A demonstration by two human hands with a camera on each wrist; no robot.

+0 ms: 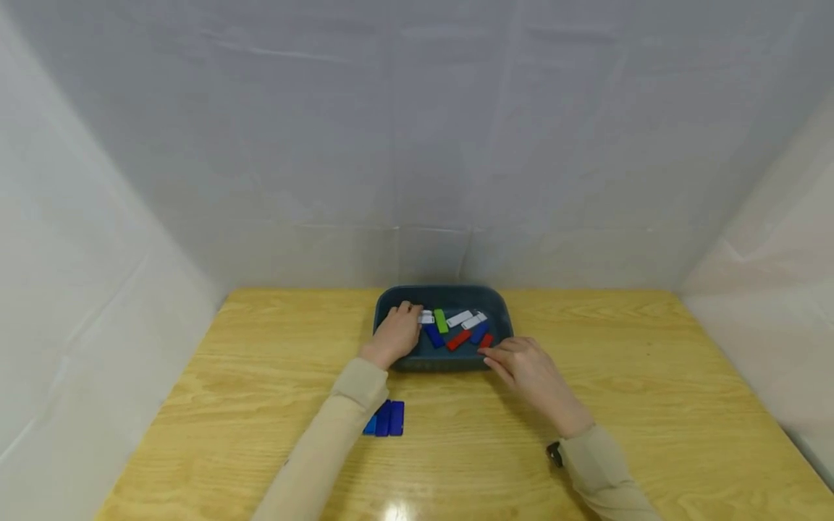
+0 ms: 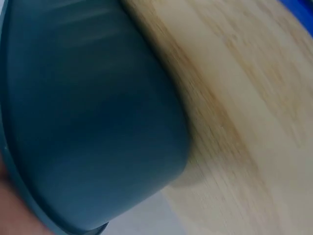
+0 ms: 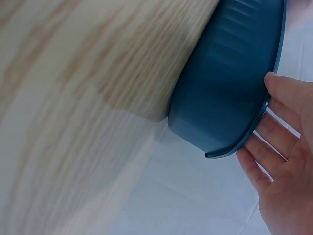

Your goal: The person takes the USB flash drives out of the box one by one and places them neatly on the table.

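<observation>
A dark blue-grey bin (image 1: 444, 291) stands at the table's far middle and holds several small flat pieces: white (image 1: 459, 318), green (image 1: 441, 320), blue (image 1: 434, 336) and red (image 1: 458, 339). My left hand (image 1: 412, 311) reaches into the bin's left side, its curled fingertips right beside a white piece (image 1: 426, 317); a grip is hidden. My right hand (image 1: 495, 352) lies at the bin's front right rim with straight fingers, close to a red piece (image 1: 486, 340). In the right wrist view the fingers (image 3: 283, 127) sit next to the bin's rim (image 3: 230, 88).
Three blue pieces (image 1: 386, 418) lie side by side on the wooden table (image 1: 228, 376), near my left forearm. White cloth walls close in the back and both sides. The left wrist view shows only the bin's outer wall (image 2: 93, 122) and the tabletop (image 2: 244, 98).
</observation>
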